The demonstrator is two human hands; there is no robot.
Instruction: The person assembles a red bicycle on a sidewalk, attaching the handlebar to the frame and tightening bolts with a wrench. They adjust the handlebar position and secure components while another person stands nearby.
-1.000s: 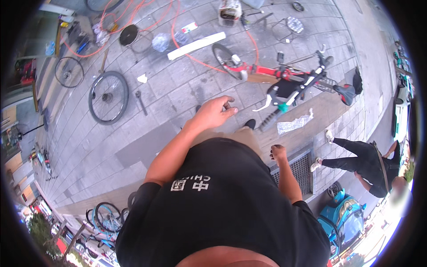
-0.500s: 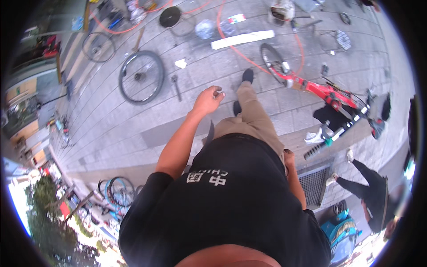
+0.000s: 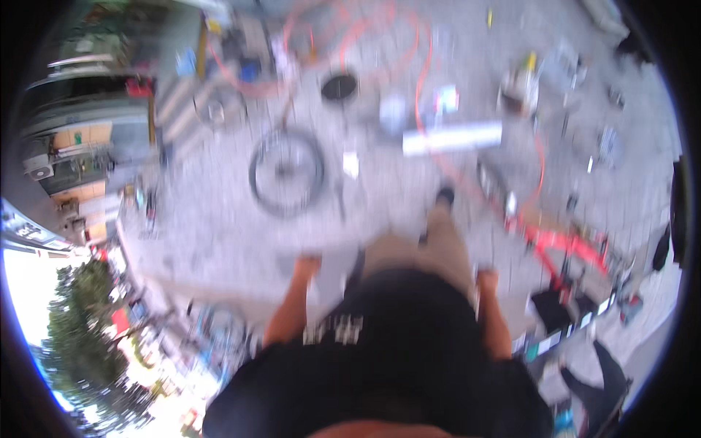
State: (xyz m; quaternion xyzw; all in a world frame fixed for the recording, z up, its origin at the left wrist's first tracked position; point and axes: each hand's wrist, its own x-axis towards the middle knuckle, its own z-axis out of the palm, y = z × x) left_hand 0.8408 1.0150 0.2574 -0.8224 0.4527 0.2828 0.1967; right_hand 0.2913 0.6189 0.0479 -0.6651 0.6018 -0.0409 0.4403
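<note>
My left hand [image 3: 309, 264] hangs at my left side, over the grey paving, and its fingers are smeared by motion. On the other side, beside my trouser leg, my right hand [image 3: 487, 277] hangs low and is blurred too. I can make out nothing held in either one. Ahead of the left hand lies a bicycle wheel [image 3: 285, 172] with a dark tyre, and a long dark tool [image 3: 340, 201] is beside it. To the right of my right hand, a red bicycle frame [image 3: 566, 244] lies on the ground.
An orange hose [image 3: 420, 91] loops over the paving ahead. A long white strip [image 3: 453, 138], a dark round disc [image 3: 339, 87] and a white scrap [image 3: 351, 165] lie there. Shelves stand far left, and bicycles [image 3: 223, 325] at lower left. Another person's legs [image 3: 599, 383] show at lower right.
The view has shifted, so the ground things sit lower and further right. My left hand has dropped from out in front to my side. My legs have changed position in a step.
</note>
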